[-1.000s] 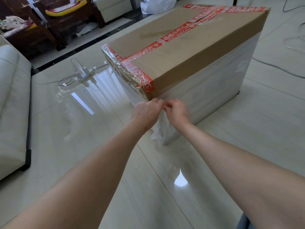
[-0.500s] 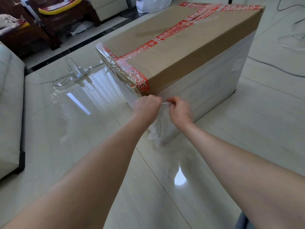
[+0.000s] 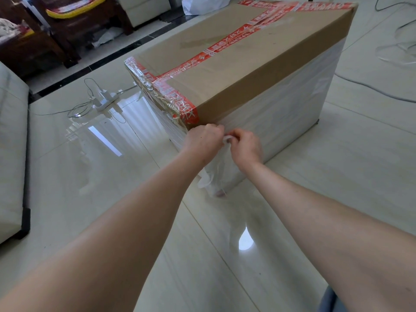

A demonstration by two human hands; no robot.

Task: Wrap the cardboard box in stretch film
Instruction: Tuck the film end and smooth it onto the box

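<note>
Box (image 3: 247, 70) sits on the floor (image 3: 337, 176). Film (image 3: 281, 113) covers its lower sides; the top band and lid are bare. Both hands are at the near corner, just under the red tape (image 3: 189, 111). Left hand (image 3: 203, 140) and right hand (image 3: 246, 146) are curled tight, each pinching a twisted strand (image 3: 227, 138) of film between them. A loose tail (image 3: 213, 181) hangs down the corner. Likely tearing or tying off the film end. To do it well: pinch close together and pull apart sharply so the strand snaps rather than stretches. Hold tension against the corner so the wraps don't slacken, then press the tail flat so it clings.
</note>
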